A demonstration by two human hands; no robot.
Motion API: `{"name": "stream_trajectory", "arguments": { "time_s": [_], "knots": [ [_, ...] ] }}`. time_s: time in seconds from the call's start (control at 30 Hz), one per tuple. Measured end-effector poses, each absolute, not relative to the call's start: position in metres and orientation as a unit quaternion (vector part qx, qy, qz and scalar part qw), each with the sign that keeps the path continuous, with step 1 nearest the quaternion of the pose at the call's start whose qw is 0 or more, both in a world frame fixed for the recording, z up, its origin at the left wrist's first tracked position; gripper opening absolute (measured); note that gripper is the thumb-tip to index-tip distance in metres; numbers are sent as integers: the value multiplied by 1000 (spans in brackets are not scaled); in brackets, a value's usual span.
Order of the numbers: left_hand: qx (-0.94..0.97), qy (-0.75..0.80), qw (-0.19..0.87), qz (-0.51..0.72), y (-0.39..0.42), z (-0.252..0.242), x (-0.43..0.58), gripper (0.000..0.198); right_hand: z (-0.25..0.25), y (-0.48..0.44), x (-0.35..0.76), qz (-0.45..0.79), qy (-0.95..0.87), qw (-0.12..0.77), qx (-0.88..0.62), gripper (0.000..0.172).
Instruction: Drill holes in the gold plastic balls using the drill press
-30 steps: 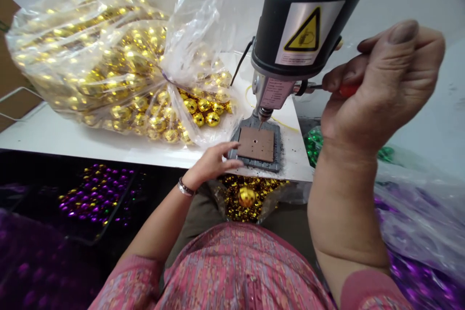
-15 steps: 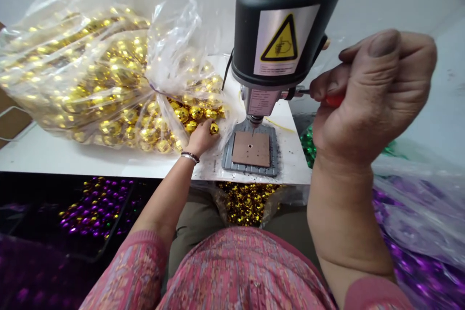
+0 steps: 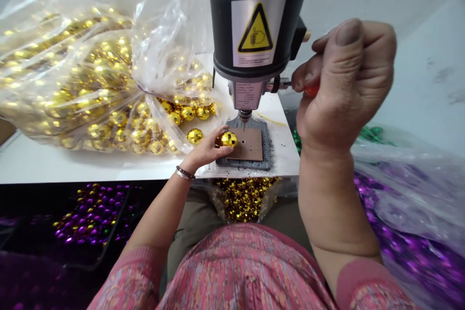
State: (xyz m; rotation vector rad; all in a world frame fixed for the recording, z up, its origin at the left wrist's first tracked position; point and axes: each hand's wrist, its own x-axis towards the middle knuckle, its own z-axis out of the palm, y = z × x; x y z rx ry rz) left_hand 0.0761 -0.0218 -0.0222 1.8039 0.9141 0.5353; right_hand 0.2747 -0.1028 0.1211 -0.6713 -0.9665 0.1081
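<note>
Between its thumb and fingers, my left hand [image 3: 209, 149] grips a shiny gold faceted ball [image 3: 229, 139] over the left side of a brown board [image 3: 253, 147]. The board has a small hole and lies on the grey base [image 3: 266, 161] of a bench drill press [image 3: 259, 14]. Just above the board hangs the thin drill bit [image 3: 244, 125]. My right hand [image 3: 347, 75] is closed around the red-knobbed lever [image 3: 311, 90] at the drill's right side. Another gold ball [image 3: 195, 136] rests on the table just left of my left hand.
A large clear plastic bag [image 3: 76, 82] of gold balls covers the table's [image 3: 94, 167] left part. Gold balls [image 3: 247, 198] lie in plastic below the table edge at my lap. Purple balls [image 3: 90, 218] sit lower left, and bagged purple ones [image 3: 410, 252] lower right. Dark crumbs surround the base.
My left hand has moved right from the bag's mouth to the drill base, bringing a gold ball. My right hand still holds the lever. The whole view has shifted slightly.
</note>
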Motion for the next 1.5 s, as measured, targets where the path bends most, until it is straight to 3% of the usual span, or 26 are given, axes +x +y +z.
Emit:
{"name": "stream_trajectory", "arguments": {
  "time_s": [0.17, 0.63, 1.03, 1.27, 1.5],
  "knots": [
    [796, 435, 380, 182, -24, -15, 98, 62, 121, -104, 274, 52, -473, 823, -311, 21],
    [836, 423, 320, 143, -18, -7, 121, 56, 124, -95, 278, 26, -488, 819, -300, 18],
    [820, 399, 392, 122, -11, -9, 125, 74, 177, -60, 300, 210, -435, 767, -423, 23],
    [806, 418, 402, 120, -15, -10, 129, 75, 176, -64, 298, 219, -434, 767, -420, 23],
    [800, 427, 402, 124, -15, -13, 128, 79, 140, -95, 289, 119, -500, 785, -346, 23]
  ]
}}
